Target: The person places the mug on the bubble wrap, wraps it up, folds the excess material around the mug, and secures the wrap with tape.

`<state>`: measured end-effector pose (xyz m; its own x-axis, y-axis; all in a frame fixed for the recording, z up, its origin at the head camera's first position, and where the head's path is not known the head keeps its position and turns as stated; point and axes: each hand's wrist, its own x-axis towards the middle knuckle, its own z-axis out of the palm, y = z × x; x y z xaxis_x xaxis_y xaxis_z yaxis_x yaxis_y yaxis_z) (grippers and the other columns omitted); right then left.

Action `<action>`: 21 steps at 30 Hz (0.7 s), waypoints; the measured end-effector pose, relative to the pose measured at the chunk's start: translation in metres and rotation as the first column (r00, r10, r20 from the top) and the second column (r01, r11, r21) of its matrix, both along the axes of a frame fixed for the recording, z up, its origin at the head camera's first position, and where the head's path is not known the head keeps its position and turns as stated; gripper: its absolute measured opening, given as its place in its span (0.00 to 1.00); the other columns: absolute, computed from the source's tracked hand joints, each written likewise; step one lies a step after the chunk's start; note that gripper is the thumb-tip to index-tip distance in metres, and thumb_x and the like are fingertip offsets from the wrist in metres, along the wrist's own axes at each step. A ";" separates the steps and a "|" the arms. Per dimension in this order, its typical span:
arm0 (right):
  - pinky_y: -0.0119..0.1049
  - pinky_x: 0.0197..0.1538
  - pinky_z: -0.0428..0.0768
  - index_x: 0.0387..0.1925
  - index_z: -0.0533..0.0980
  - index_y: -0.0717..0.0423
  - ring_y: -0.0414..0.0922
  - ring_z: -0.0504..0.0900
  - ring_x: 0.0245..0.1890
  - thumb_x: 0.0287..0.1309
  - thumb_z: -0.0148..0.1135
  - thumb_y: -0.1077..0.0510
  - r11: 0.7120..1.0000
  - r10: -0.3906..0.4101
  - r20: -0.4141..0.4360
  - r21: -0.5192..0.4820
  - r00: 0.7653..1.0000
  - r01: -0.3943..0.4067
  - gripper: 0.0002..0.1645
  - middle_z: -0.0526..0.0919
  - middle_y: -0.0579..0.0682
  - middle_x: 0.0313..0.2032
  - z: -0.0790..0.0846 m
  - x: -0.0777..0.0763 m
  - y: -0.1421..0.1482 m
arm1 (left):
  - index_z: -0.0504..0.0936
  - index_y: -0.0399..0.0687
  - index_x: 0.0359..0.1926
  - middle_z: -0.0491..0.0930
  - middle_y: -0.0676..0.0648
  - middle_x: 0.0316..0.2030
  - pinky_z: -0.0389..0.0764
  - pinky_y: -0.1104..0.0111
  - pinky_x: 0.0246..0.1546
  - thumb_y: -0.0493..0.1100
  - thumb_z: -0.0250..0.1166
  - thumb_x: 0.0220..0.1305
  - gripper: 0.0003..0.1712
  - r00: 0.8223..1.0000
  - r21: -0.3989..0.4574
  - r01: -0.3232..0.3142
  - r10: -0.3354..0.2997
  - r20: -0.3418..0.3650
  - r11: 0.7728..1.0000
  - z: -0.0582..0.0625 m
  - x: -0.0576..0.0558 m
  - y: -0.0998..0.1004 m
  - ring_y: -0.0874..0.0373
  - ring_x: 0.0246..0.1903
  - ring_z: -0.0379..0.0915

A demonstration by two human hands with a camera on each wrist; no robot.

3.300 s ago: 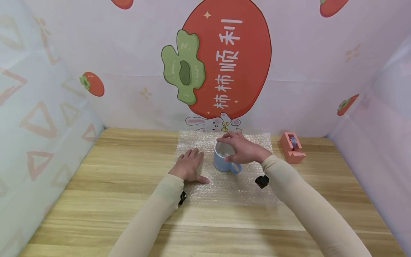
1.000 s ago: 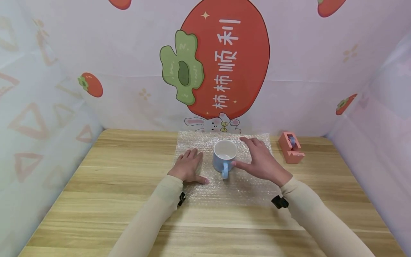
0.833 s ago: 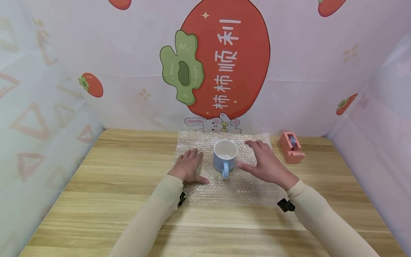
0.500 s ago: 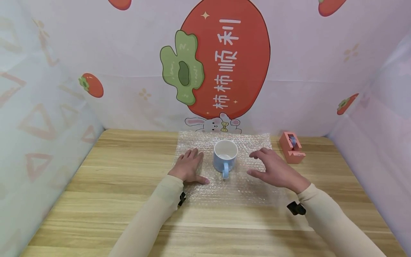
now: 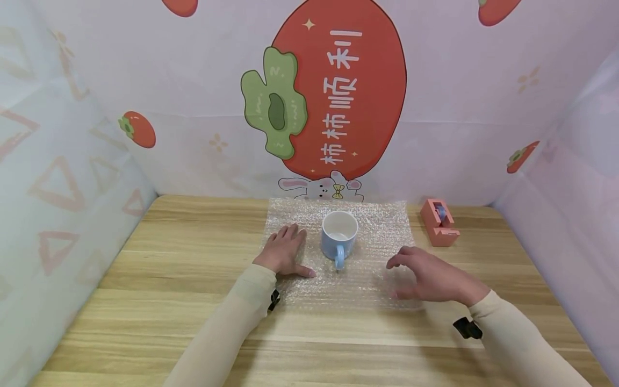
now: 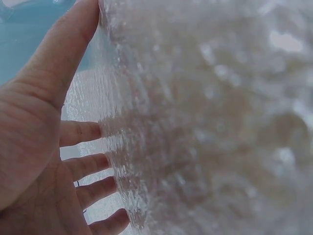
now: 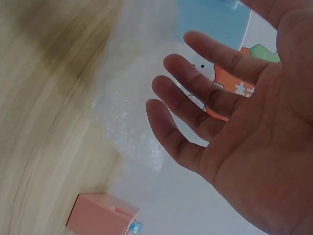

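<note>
Mug [image 5: 332, 243] upright on bubble wrap [image 5: 382, 231]; probably rigid, smooth, breakable, best lifted by its handle [image 5: 339, 259]. My left hand [image 5: 284, 253] lies spread on bubble wrap; my right hand [image 5: 431, 276], relaxed, grips nothing.

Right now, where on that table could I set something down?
Bare tabletop lies left of the bubble wrap and left hand, and in front of the wrap between the sleeves. The wrap is crowded, with the blue mug between left hand and right hand; a pink tape dispenser sits by its right edge.
</note>
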<state>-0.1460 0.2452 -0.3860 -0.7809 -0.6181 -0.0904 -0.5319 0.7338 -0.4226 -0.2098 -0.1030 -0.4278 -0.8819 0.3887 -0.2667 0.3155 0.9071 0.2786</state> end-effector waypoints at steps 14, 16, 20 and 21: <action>0.45 0.48 0.78 0.45 0.80 0.44 0.46 0.72 0.48 0.31 0.85 0.56 0.985 0.117 0.021 0.126 0.993 -0.118 0.33 0.75 0.41 0.45 -0.006 0.012 0.011 | 0.56 0.45 0.79 0.47 0.37 0.78 0.49 0.42 0.74 0.69 0.77 0.48 0.66 1.000 0.007 -0.004 0.004 -0.003 1.000 -0.005 0.000 -0.001 0.37 0.77 0.42; 0.45 0.47 0.78 0.44 0.80 0.43 0.45 0.73 0.47 0.32 0.82 0.62 0.985 0.118 0.017 0.128 0.993 -0.119 0.32 0.75 0.40 0.44 -0.006 0.013 0.012 | 0.56 0.45 0.79 0.48 0.37 0.78 0.49 0.42 0.74 0.69 0.77 0.48 0.66 1.000 0.008 -0.001 0.001 -0.007 1.000 -0.005 -0.001 -0.001 0.37 0.77 0.42; 0.44 0.44 0.79 0.40 0.80 0.45 0.43 0.75 0.43 0.37 0.75 0.70 0.986 0.112 -0.026 0.129 0.993 -0.108 0.26 0.75 0.40 0.41 -0.005 0.012 0.014 | 0.56 0.45 0.79 0.49 0.37 0.78 0.51 0.43 0.73 0.69 0.76 0.49 0.66 1.000 0.000 0.011 -0.011 -0.020 1.000 -0.003 0.000 -0.001 0.38 0.77 0.43; 0.43 0.42 0.79 0.39 0.80 0.46 0.43 0.75 0.41 0.40 0.74 0.71 0.987 0.111 -0.043 0.124 0.993 -0.105 0.24 0.75 0.41 0.40 -0.004 0.011 0.014 | 0.56 0.45 0.79 0.49 0.37 0.78 0.51 0.43 0.73 0.70 0.76 0.49 0.65 1.000 -0.003 0.015 -0.015 -0.025 1.000 -0.003 0.000 -0.002 0.38 0.76 0.44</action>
